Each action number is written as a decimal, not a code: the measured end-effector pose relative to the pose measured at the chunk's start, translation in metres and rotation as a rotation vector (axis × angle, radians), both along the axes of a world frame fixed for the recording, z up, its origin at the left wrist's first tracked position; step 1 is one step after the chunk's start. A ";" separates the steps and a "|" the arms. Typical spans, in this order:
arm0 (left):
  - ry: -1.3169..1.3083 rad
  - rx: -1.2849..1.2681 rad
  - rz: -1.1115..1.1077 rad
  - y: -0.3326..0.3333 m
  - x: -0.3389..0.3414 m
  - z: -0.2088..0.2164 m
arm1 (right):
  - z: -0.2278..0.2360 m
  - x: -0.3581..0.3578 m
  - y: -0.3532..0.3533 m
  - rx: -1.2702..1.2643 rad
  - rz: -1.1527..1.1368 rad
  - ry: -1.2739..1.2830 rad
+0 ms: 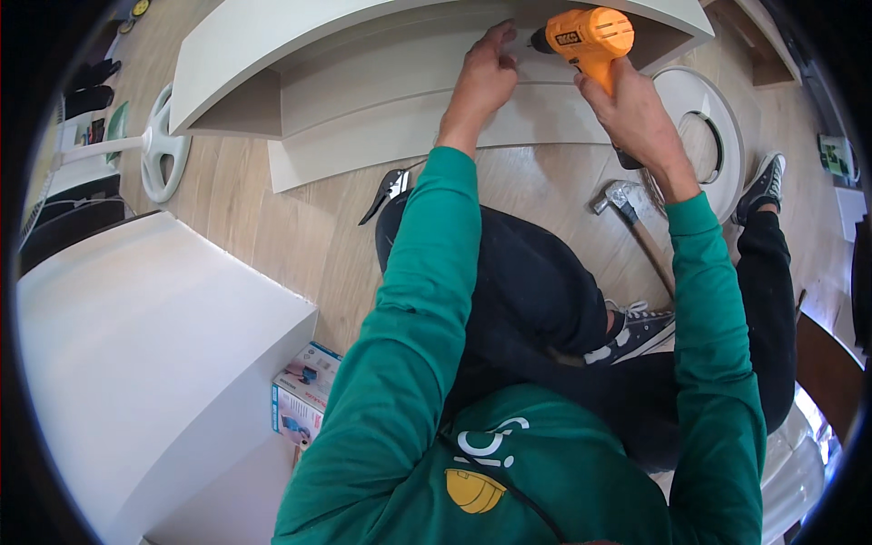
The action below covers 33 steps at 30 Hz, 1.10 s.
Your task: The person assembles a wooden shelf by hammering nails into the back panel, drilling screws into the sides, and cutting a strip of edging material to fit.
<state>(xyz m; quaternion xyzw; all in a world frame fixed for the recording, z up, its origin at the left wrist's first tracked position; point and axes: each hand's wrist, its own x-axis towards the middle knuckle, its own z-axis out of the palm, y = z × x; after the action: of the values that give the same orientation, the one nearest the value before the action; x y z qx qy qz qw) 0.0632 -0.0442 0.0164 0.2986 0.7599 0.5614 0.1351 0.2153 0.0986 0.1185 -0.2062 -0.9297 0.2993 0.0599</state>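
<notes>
i've got the orange drill (590, 38) up top, nose pointing left at the white panel (391, 123) lying on the wood floor (272, 227). my right hand (636, 113) is wrapped tight around its handle. my left hand (486, 77) is flat on the panel, fingers spread, fingertips just beside the drill's nose. pliers (386, 191) lie by my left elbow, a hammer (627, 204) under my right wrist. lower left, a small blue and white box (304, 395) leans against a white cabinet (145, 354).
</notes>
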 end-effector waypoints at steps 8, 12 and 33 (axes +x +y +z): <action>0.069 0.308 -0.419 0.007 0.013 0.080 | -0.004 -0.007 0.020 -0.188 0.036 -0.130; 0.058 0.247 -0.381 0.025 0.016 0.085 | -0.010 -0.011 0.028 -0.258 0.067 -0.101; 0.144 0.155 -0.477 0.047 0.005 0.091 | 0.022 -0.007 0.024 -0.396 0.079 -0.085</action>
<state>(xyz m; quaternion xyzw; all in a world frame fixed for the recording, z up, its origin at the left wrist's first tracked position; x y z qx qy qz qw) 0.0683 0.0025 0.1076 0.5180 0.6304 0.5474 0.1862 0.2081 0.1224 0.1400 -0.1898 -0.8616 0.4696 -0.0327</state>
